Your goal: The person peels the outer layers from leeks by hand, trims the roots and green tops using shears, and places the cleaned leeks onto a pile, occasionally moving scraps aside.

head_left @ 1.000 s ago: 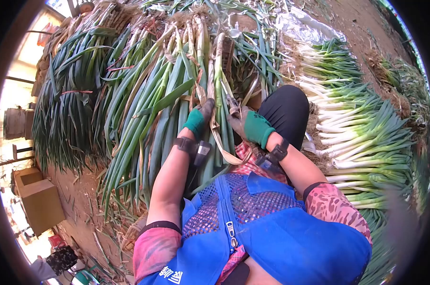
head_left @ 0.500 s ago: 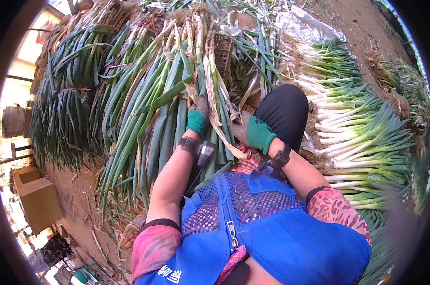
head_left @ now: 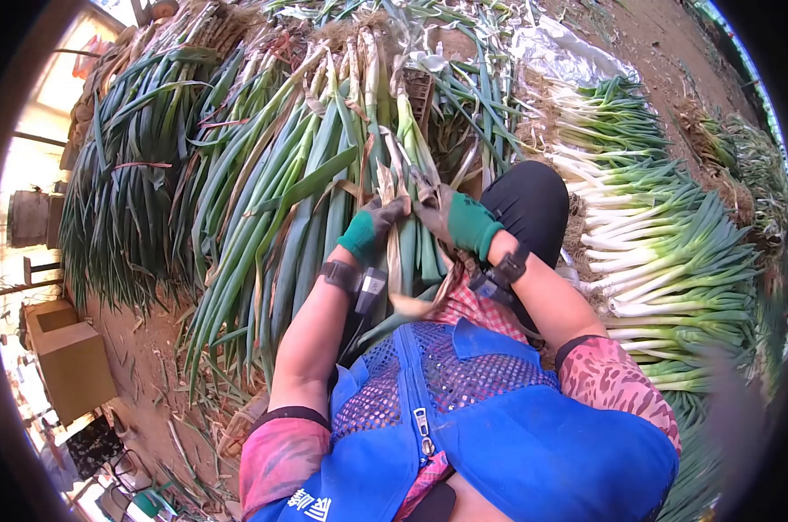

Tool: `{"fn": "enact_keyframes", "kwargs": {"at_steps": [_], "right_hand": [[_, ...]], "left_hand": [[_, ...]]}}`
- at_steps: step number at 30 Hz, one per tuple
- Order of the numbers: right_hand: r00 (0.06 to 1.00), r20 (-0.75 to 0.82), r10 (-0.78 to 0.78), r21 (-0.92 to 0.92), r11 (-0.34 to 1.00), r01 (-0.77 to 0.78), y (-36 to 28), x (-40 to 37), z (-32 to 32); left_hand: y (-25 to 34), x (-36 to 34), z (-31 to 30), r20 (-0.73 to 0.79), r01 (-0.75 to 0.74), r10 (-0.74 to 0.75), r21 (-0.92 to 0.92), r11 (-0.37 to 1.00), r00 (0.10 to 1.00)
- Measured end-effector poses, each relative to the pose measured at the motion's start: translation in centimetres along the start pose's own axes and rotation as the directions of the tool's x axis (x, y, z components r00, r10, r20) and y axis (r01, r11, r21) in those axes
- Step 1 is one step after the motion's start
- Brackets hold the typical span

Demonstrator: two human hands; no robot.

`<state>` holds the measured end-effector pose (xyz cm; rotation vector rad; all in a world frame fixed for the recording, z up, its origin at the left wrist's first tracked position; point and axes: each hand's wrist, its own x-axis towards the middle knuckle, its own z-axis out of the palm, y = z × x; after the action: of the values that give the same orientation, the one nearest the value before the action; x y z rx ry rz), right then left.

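Observation:
My left hand (head_left: 378,224), in a dark-coated glove with a green cuff, is closed on a withered, tan leaf (head_left: 397,265) of a green onion. Close beside it, my right hand (head_left: 457,219), in a matching glove, has its fingers closed around brownish leaves at the upper part of a green onion (head_left: 409,130). Both hands meet just in front of my bent knee. Under and left of them spreads a heap of unpeeled green onions (head_left: 298,200), roots away from me and long leaves toward me. The fingertips are partly hidden by leaves and gloves.
Cleaned green onions (head_left: 637,235) with white stems lie in a row on the right. Tied bundles (head_left: 133,174) are stacked at the far left. A brown crate (head_left: 418,97) sits behind my hands, a white sheet (head_left: 568,52) at the back, and a cardboard box (head_left: 72,365) lower left.
My left hand has moved right and slightly down, now close to my right hand. The dry leaf has shifted with it, bending toward my lap. My right hand has stayed nearly in place.

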<state>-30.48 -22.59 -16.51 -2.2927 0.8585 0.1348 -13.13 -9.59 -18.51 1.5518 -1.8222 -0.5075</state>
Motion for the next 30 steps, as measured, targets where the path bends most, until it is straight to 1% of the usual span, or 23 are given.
{"fn": "enact_keyframes", "kwargs": {"at_steps": [1,2,4,7,8,9,10,11,12,13,14,15,16,17,19,20,23,24,25,26,27,29,30], "right_hand": [[0.995,0.024,-0.101,-0.092,0.990,0.103,-0.4,-0.7,-1.3],[0.978,0.048,-0.202,-0.179,0.962,0.207,-0.7,-1.4,-2.5],[0.952,-0.110,-0.286,-0.163,0.950,0.267,2.9,1.5,0.2],[0.928,-0.142,-0.344,-0.269,0.916,0.298,0.5,2.6,-2.4],[0.914,-0.167,-0.369,-0.279,0.907,0.315,-0.4,2.5,-3.3],[0.936,-0.074,-0.343,-0.341,0.891,0.299,0.0,3.4,-3.6],[0.944,-0.076,-0.321,-0.303,0.909,0.285,-0.5,2.9,-3.9],[0.980,0.058,-0.190,-0.366,0.909,0.198,-1.0,2.7,-4.1],[0.973,0.059,-0.222,-0.330,0.916,0.229,-1.2,1.3,-4.0],[0.966,0.058,-0.253,-0.296,0.920,0.259,-1.4,-0.2,-3.6],[0.994,-0.110,0.014,0.003,1.000,-0.014,0.5,-0.2,0.0],[1.000,0.015,-0.015,0.003,1.000,0.015,-3.2,-3.1,-3.5],[0.999,0.022,-0.042,-0.057,0.997,0.043,-2.8,-3.1,-2.8],[0.997,0.030,-0.070,-0.115,0.991,0.073,-2.0,-3.0,-1.7],[0.998,-0.020,-0.054,-0.030,0.998,0.054,-1.2,-1.4,-1.1],[0.998,-0.040,-0.052,-0.057,0.997,0.049,-0.4,0.4,-0.3],[0.995,-0.057,-0.078,-0.136,0.988,0.070,1.1,5.8,0.7],[0.999,-0.034,0.011,-0.091,0.996,-0.014,-0.6,6.0,-1.1],[0.995,-0.006,0.100,-0.048,0.994,-0.100,-2.4,6.0,-3.1],[0.993,-0.047,0.110,-0.082,0.990,-0.113,-1.4,8.0,-2.1],[0.998,-0.045,0.041,-0.109,0.993,-0.046,-0.2,10.1,-1.0],[0.999,-0.042,-0.002,-0.078,0.997,-0.002,-3.7,7.9,-3.8],[0.997,-0.028,0.074,-0.081,0.994,-0.076,-2.5,9.8,-2.7]], "left_hand": [[0.7,-0.1,0.1,0.006,0.065,-0.064,-0.152,0.986,0.998],[1.5,-0.6,-0.3,0.055,0.170,-0.162,-0.182,0.969,0.985],[1.3,-1.5,-0.1,0.141,0.363,-0.337,-0.265,0.893,0.931],[1.5,-1.5,0.4,0.108,0.421,-0.501,-0.705,0.571,0.859],[3.0,-0.5,-0.9,0.330,0.543,-0.656,-0.828,0.144,0.678],[3.9,-0.2,-1.9,0.329,0.530,-0.655,-0.838,0.129,0.680],[4.8,0.0,-2.7,0.327,0.517,-0.654,-0.848,0.115,0.682],[5.1,0.0,-3.0,0.325,0.502,-0.653,-0.859,0.098,0.684],[2.9,-1.1,-2.2,0.309,0.504,-0.617,-0.848,0.165,0.723],[2.4,-1.3,-2.1,0.329,0.510,-0.602,-0.846,0.155,0.728],[2.3,-1.4,-2.0,0.350,0.518,-0.584,-0.843,0.144,0.733],[2.0,-1.5,-1.8,0.372,0.527,-0.565,-0.840,0.134,0.737],[1.8,-1.7,-1.6,0.345,0.491,-0.513,-0.853,0.178,0.786],[1.7,-1.8,-1.4,0.337,0.497,-0.542,-0.849,0.178,0.770],[2.4,-1.8,-1.4,0.320,0.511,-0.596,-0.840,0.181,0.737],[2.6,-1.8,-1.1,0.356,0.503,-0.613,-0.860,0.080,0.706],[3.1,-2.6,-1.1,0.335,0.569,-0.629,-0.795,0.211,0.702],[4.2,-2.6,-1.8,0.316,0.617,-0.641,-0.719,0.319,0.700],[4.3,-2.7,-1.6,0.339,0.637,-0.666,-0.722,0.268,0.664],[4.2,-2.5,-1.4,0.361,0.654,-0.688,-0.725,0.217,0.629],[4.2,-2.3,-1.2,0.385,0.668,-0.708,-0.725,0.165,0.592],[4.6,-2.7,-1.1,0.304,0.652,-0.634,-0.623,0.432,0.711],[4.2,-3.1,-0.9,0.278,0.618,-0.571,-0.539,0.573,0.772]]}}
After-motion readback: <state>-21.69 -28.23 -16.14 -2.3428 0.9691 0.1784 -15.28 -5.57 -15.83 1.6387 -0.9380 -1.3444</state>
